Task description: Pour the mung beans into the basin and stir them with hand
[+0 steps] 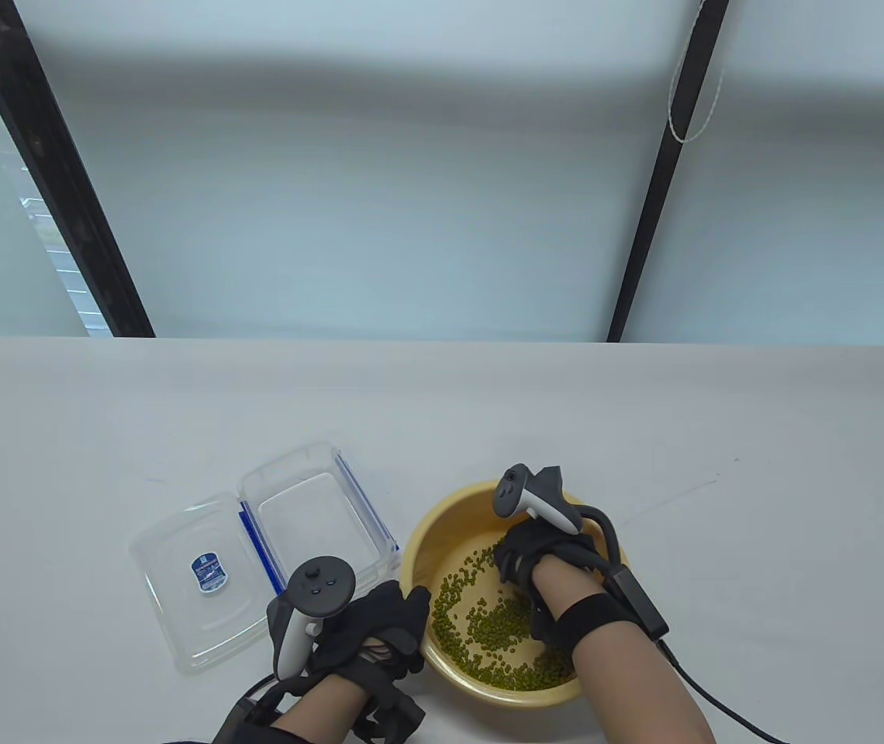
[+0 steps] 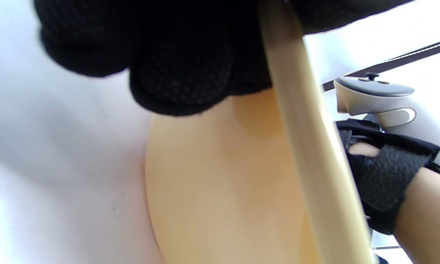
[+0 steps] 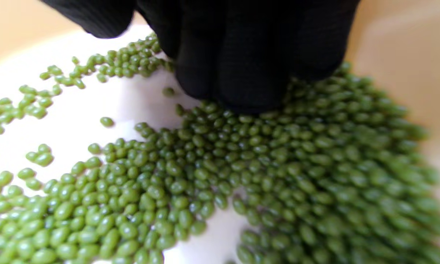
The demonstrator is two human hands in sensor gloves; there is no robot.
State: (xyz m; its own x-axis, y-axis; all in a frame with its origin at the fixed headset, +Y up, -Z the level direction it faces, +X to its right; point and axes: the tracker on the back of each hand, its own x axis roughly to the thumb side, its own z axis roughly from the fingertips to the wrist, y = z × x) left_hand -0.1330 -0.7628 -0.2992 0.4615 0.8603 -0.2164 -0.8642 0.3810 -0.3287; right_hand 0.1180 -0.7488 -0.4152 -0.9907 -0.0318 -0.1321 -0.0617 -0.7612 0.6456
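Observation:
A yellow basin (image 1: 442, 521) stands near the table's front edge, with green mung beans (image 1: 488, 632) spread over its pale bottom. My right hand (image 1: 518, 564) reaches down into the basin, its gloved fingers (image 3: 241, 62) held together with their tips touching the beans (image 3: 249, 176). My left hand (image 1: 402, 620) grips the basin's left rim; its fingers (image 2: 179, 73) lie against the outer wall of the basin (image 2: 220, 190). The right hand (image 2: 384, 172) also shows past the rim in the left wrist view.
An empty clear plastic box (image 1: 318, 515) with blue seals sits left of the basin, its hinged lid (image 1: 194, 589) lying open flat beside it. Two dark posts (image 1: 644, 232) rise behind the table's far edge.

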